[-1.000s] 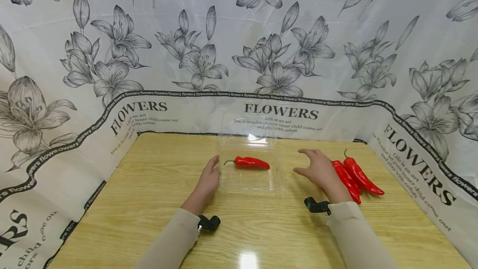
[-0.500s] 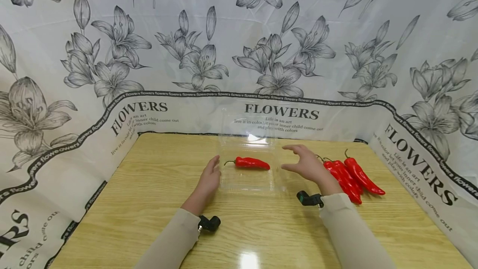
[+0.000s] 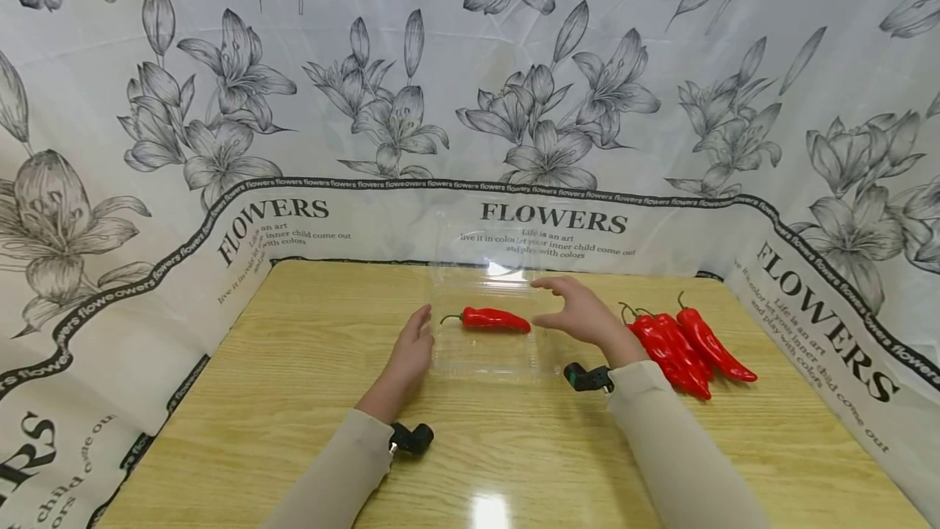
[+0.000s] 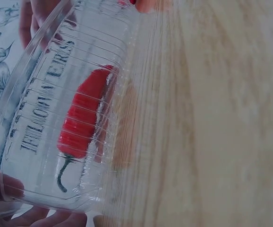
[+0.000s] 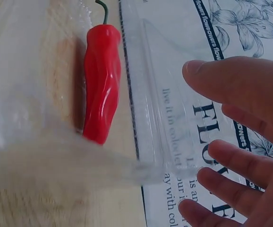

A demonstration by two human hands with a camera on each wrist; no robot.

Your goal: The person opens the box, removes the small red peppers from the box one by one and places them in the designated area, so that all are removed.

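Observation:
A clear plastic clamshell box (image 3: 485,362) stands with its lid raised at the back, and one red pepper (image 3: 494,319) lies inside it. Beside the box's left wall is my left hand (image 3: 410,356), its fingers extended along the plastic. In the left wrist view, that hand's fingers (image 4: 51,220) show at the bottom edge, partly behind the plastic; how firmly they touch is unclear. My right hand (image 3: 580,313) is at the box's right side, thumb and fingers spread apart with nothing between them. The right wrist view shows the same spread fingers (image 5: 235,184) near the lid.
Several red peppers (image 3: 671,349) lie in a pile on the wooden table (image 3: 316,325), right of my right hand. A white flower-printed cloth (image 3: 382,227) hangs behind the box and along both sides.
My right hand has moved left, away from the pile of peppers and up to the box's right side, its fingers still apart. My left hand and the box have stayed in place.

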